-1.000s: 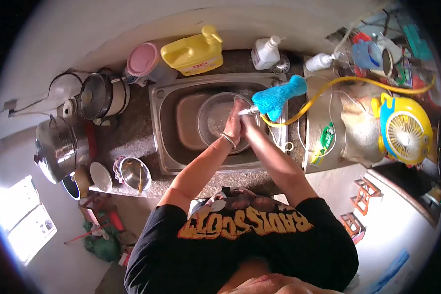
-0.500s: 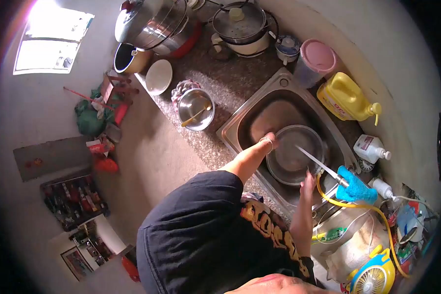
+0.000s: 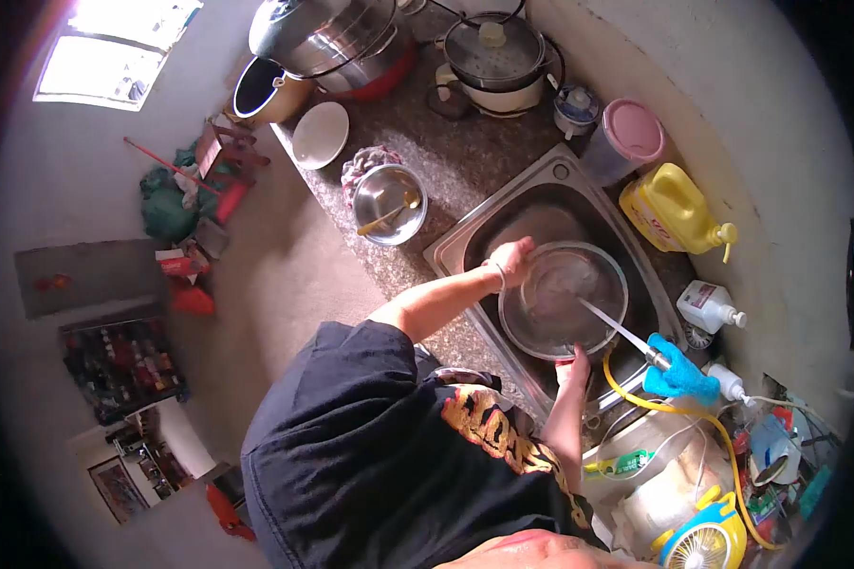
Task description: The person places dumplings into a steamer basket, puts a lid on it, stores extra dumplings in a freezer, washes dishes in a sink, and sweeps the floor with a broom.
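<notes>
A round metal basin (image 3: 514,318) with water in it sits in the steel sink (image 3: 451,242). My left hand (image 3: 512,262) is closed on its upper left rim, a bracelet at the wrist. At the lower rim my right hand (image 3: 571,368) grips the basin too, its fingers partly hidden. The slim faucet spout (image 3: 621,332) reaches over the basin from the lower right, and the water below its tip looks stirred. A blue cloth (image 3: 681,372) is wrapped about the faucet's base.
A steel bowl (image 3: 375,201) with a spoon, a white plate (image 3: 321,136) and a lidded pot (image 3: 493,57) stand on the counter. Along the wall are a pink-lidded container (image 3: 631,133), a yellow jug (image 3: 669,209) and a white pump bottle (image 3: 710,305). A yellow hose (image 3: 626,389) runs beside the sink.
My left hand has come from inside the basin's edge up onto its rim. The right hand has taken hold of the lower rim. The basin has shifted slightly left and its water is more disturbed.
</notes>
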Demonstrator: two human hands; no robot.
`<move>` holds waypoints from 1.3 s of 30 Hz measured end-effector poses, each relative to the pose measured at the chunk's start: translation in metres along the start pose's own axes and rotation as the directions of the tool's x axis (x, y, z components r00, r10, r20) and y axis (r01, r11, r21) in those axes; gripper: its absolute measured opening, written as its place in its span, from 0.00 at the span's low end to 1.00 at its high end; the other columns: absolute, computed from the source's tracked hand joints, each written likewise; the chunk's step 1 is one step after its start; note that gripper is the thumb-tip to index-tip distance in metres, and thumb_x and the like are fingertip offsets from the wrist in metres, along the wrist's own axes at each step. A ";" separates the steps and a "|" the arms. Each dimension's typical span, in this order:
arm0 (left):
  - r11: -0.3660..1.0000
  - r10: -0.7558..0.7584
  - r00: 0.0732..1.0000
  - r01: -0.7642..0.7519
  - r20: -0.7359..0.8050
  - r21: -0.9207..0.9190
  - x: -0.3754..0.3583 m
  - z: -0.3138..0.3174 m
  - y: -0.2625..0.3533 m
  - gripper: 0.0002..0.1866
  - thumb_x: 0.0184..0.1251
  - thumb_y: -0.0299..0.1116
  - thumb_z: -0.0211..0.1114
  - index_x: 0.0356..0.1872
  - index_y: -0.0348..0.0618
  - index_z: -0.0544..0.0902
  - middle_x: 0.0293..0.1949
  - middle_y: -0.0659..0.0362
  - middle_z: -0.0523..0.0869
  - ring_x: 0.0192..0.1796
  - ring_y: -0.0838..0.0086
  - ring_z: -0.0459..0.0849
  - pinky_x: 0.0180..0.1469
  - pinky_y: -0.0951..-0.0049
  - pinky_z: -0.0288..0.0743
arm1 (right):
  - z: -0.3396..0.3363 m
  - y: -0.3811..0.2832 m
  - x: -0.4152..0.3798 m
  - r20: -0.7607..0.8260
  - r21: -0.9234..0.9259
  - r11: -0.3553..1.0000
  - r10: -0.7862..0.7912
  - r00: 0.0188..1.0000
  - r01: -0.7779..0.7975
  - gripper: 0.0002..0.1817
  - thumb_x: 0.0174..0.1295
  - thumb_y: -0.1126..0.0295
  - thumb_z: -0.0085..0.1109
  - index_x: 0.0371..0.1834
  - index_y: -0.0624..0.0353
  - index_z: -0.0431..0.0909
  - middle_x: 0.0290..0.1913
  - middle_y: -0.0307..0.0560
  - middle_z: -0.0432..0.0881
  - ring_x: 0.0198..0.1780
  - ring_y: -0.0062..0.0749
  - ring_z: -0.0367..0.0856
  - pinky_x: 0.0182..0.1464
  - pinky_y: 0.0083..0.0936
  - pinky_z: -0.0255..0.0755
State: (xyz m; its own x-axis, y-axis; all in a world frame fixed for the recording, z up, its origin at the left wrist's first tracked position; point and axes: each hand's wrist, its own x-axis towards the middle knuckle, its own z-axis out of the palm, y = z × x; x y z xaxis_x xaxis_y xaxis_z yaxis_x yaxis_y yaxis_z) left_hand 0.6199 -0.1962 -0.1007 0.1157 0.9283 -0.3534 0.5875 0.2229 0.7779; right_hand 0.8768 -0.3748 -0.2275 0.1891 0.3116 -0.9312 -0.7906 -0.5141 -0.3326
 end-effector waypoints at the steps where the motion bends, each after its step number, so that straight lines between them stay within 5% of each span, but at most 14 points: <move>1: 1.000 -0.019 0.999 0.019 -0.027 -0.003 0.004 -0.003 -0.006 0.11 0.48 0.32 0.66 0.32 0.42 0.75 0.28 0.48 0.81 0.34 0.55 0.80 0.33 0.63 0.71 | 0.007 -0.012 -0.015 0.052 -0.095 0.994 -0.050 0.997 0.055 0.19 0.56 0.63 0.59 0.50 0.54 0.71 0.43 0.42 0.78 0.40 0.33 0.77 0.38 0.31 0.72; 4: 0.985 -0.173 0.984 0.173 -0.037 0.014 0.016 0.011 -0.038 0.13 0.45 0.32 0.67 0.33 0.41 0.77 0.26 0.51 0.81 0.33 0.64 0.81 0.33 0.67 0.72 | 0.028 -0.046 -0.058 0.143 -0.418 0.846 -0.300 0.943 0.333 0.18 0.52 0.65 0.62 0.44 0.60 0.72 0.36 0.43 0.78 0.30 0.30 0.78 0.24 0.23 0.71; 7: 0.930 -0.360 0.931 0.363 0.066 -0.051 0.006 0.024 -0.027 0.16 0.44 0.28 0.62 0.39 0.42 0.77 0.36 0.48 0.82 0.42 0.60 0.82 0.41 0.65 0.74 | 0.050 -0.091 -0.116 0.042 -0.794 0.554 -0.359 0.932 0.249 0.15 0.49 0.67 0.59 0.34 0.67 0.69 0.28 0.50 0.76 0.20 0.32 0.76 0.13 0.22 0.69; 10: 0.916 -0.389 0.904 0.359 0.179 0.178 0.011 0.062 -0.046 0.17 0.46 0.29 0.64 0.41 0.40 0.78 0.39 0.49 0.82 0.44 0.61 0.81 0.45 0.64 0.75 | 0.052 -0.114 -0.138 0.014 -0.801 0.563 -0.320 0.947 0.202 0.13 0.46 0.70 0.56 0.32 0.66 0.68 0.26 0.48 0.76 0.21 0.33 0.78 0.15 0.23 0.72; 14: 0.945 -0.327 0.937 0.328 0.118 0.017 -0.026 0.027 -0.009 0.20 0.48 0.28 0.65 0.44 0.36 0.74 0.40 0.50 0.82 0.42 0.57 0.81 0.44 0.64 0.75 | 0.012 -0.115 -0.108 0.079 -0.737 0.669 -0.059 0.995 0.098 0.08 0.45 0.70 0.57 0.21 0.63 0.71 0.19 0.45 0.74 0.20 0.33 0.77 0.19 0.27 0.71; 18: 0.928 -0.214 0.967 0.246 0.141 -0.281 -0.038 -0.012 -0.034 0.19 0.53 0.30 0.66 0.47 0.37 0.74 0.37 0.54 0.82 0.38 0.69 0.82 0.38 0.70 0.77 | 0.009 -0.072 -0.060 0.019 -0.669 0.701 -0.315 0.949 0.246 0.07 0.46 0.72 0.58 0.19 0.62 0.71 0.22 0.46 0.75 0.22 0.32 0.74 0.27 0.29 0.70; 20: 0.714 -0.381 0.911 0.397 0.155 -0.577 -0.061 -0.053 -0.028 0.17 0.57 0.36 0.65 0.45 0.39 0.77 0.32 0.57 0.82 0.28 0.75 0.81 0.27 0.76 0.75 | 0.025 -0.065 -0.059 0.006 -0.632 0.729 -0.338 0.941 0.265 0.17 0.45 0.72 0.60 0.36 0.66 0.66 0.36 0.51 0.74 0.34 0.32 0.74 0.34 0.29 0.71; 22: 0.438 -0.501 0.826 0.499 0.257 -0.748 -0.079 -0.087 -0.050 0.11 0.58 0.38 0.64 0.37 0.43 0.78 0.25 0.59 0.81 0.23 0.75 0.80 0.23 0.76 0.74 | 0.053 -0.065 -0.080 -0.092 -0.559 0.767 -0.434 0.896 0.314 0.14 0.45 0.72 0.59 0.32 0.68 0.68 0.31 0.49 0.73 0.28 0.32 0.73 0.27 0.30 0.70; 23: 0.273 -0.510 0.816 0.455 0.273 -0.848 -0.090 -0.098 -0.069 0.10 0.58 0.38 0.64 0.33 0.43 0.78 0.21 0.60 0.80 0.21 0.75 0.79 0.20 0.74 0.73 | 0.061 -0.068 -0.087 -0.068 -0.580 0.722 -0.505 0.860 0.378 0.13 0.45 0.73 0.59 0.30 0.69 0.68 0.28 0.48 0.73 0.26 0.31 0.72 0.26 0.30 0.69; 27: 0.405 -0.776 0.577 0.145 -0.256 -0.903 -0.104 -0.131 -0.137 0.12 0.53 0.36 0.67 0.25 0.40 0.74 0.14 0.60 0.70 0.11 0.76 0.69 0.11 0.75 0.66 | 0.070 -0.077 -0.094 0.105 -0.837 0.281 -0.760 0.641 0.470 0.13 0.50 0.74 0.55 0.30 0.78 0.72 0.28 0.61 0.77 0.29 0.44 0.78 0.31 0.36 0.71; 29: 0.569 -0.805 0.334 0.200 -0.491 -0.797 -0.094 -0.147 -0.158 0.29 0.49 0.44 0.71 0.45 0.38 0.68 0.25 0.56 0.76 0.16 0.74 0.72 0.13 0.73 0.68 | 0.089 -0.079 -0.112 0.262 -0.909 -0.048 -0.837 0.480 0.413 0.15 0.54 0.74 0.54 0.42 0.75 0.73 0.41 0.66 0.77 0.41 0.49 0.79 0.40 0.36 0.71; 30: 0.746 -0.665 0.255 0.262 -0.701 -0.612 -0.061 -0.128 -0.253 0.36 0.48 0.45 0.71 0.53 0.40 0.61 0.31 0.53 0.77 0.20 0.73 0.75 0.17 0.70 0.73 | 0.100 -0.074 -0.125 0.379 -0.866 -0.197 -0.858 0.346 0.460 0.16 0.55 0.74 0.53 0.46 0.71 0.73 0.47 0.66 0.75 0.47 0.49 0.77 0.45 0.36 0.71; 32: 0.543 -0.790 0.461 0.219 -0.404 -0.811 -0.077 -0.180 -0.184 0.34 0.49 0.46 0.71 0.52 0.40 0.64 0.32 0.53 0.78 0.21 0.72 0.76 0.21 0.68 0.76 | 0.116 -0.068 -0.146 0.536 -0.768 -0.402 -0.829 0.158 0.498 0.19 0.57 0.74 0.52 0.53 0.64 0.73 0.55 0.62 0.72 0.54 0.49 0.74 0.51 0.35 0.69; 39: 0.682 -0.679 0.574 0.263 -0.457 -0.683 -0.074 -0.197 -0.179 0.20 0.53 0.37 0.69 0.34 0.38 0.67 0.26 0.54 0.76 0.23 0.69 0.80 0.15 0.69 0.76 | 0.157 -0.063 -0.206 0.827 -0.313 -0.780 -0.505 -0.247 0.542 0.22 0.53 0.80 0.56 0.53 0.54 0.75 0.59 0.53 0.70 0.55 0.51 0.73 0.56 0.37 0.69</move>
State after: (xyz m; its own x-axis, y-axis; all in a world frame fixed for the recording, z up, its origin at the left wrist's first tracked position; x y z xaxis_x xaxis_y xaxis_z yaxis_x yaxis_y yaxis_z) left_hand 0.3481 -0.2461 -0.1111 -0.6991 0.5173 -0.4936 -0.1159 0.5992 0.7921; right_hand 0.7961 -0.2810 0.0083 -0.1295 0.8434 0.5215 0.9015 0.3192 -0.2923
